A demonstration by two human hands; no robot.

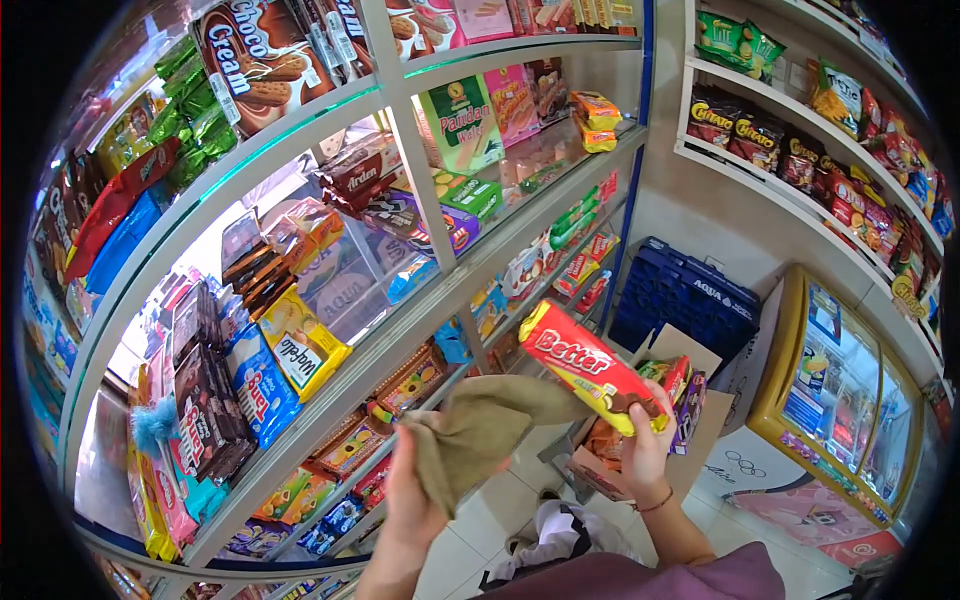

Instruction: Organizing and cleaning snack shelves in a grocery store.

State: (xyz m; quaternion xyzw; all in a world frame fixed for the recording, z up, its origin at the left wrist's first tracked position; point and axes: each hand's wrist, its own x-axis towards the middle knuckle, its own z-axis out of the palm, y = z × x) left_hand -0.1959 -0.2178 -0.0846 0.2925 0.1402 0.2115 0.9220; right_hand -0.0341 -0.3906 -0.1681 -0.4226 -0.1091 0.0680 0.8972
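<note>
A red and yellow Better biscuit pack is gripped at its lower right end by my right hand, the thumb across its front. My left hand holds a crumpled olive-green cloth, partly blurred. The cloth stretches right and passes beside or behind the pack; whether the two touch I cannot tell. Both hands are in the air before the glass-shelved display rack. Under the right hand stands an open cardboard box with several snack packs inside.
On the left, the rack's shelves carry a yellow Wafelo pack, a blue Tango pack and many other biscuits. A dark blue Aqua crate stands by the wall. An ice cream freezer is at right, below wall shelves of chip bags.
</note>
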